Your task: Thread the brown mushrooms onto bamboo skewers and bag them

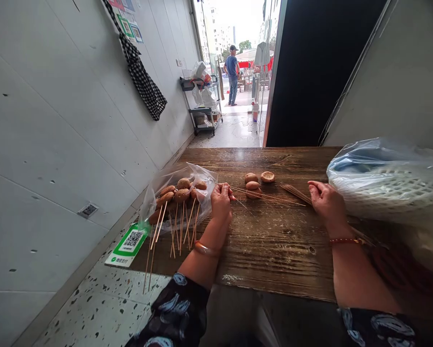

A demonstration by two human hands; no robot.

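1. Here, the left hand (221,201) is curled shut on thin bamboo skewers (267,196) that lie across the wooden table (274,250) toward the right hand (324,201); that hand is half open, fingertips on a skewer bundle (296,193).
2. Just beyond the skewers lie brown, rounded mushrooms (253,185); one shows its pale underside.
3. Left of the left hand, skewered mushrooms (178,193) rest on a clear plastic bag (202,173).

A green-and-white payment card (126,245) lies at the lower left of the frame, on the corner of the wooden surface (274,250) beside the bag of skewered mushrooms. It bears a black QR code on a white field; the line of small white characters on its green lower band is too small to read. High on the wall at the upper left hang green-framed QR notices (129,26), their print likewise illegible. No other wording can be read.
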